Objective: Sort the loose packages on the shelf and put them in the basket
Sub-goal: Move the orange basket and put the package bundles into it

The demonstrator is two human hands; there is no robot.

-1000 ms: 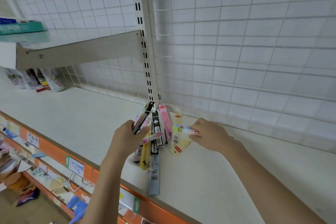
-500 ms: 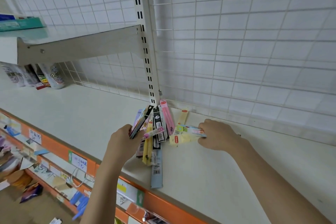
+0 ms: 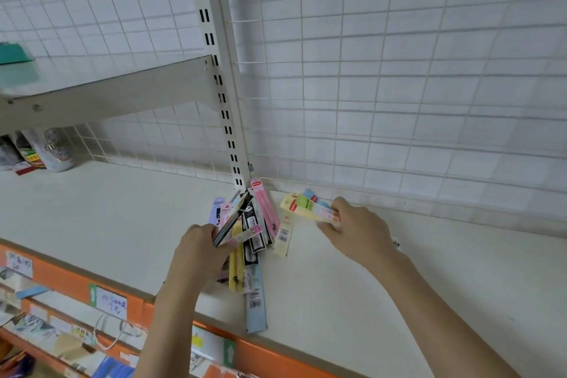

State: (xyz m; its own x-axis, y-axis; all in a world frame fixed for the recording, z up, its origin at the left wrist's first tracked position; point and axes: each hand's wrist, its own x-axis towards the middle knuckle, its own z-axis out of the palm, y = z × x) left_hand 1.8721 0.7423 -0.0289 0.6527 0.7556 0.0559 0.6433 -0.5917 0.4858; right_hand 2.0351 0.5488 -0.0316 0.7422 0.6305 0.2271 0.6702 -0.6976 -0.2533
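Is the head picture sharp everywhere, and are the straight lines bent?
Head view: wide-angle bend curves the wire grid and the upright post; light soft and even, no glare; package print in the right hand is smeared; left edge items blurred.

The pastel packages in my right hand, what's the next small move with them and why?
Probably carry them across to the left hand and add them to the dark stack it already grips. The right hand has a few pastel packages pinched and raised, more loose ones lie on the shelf, and no basket is in view.
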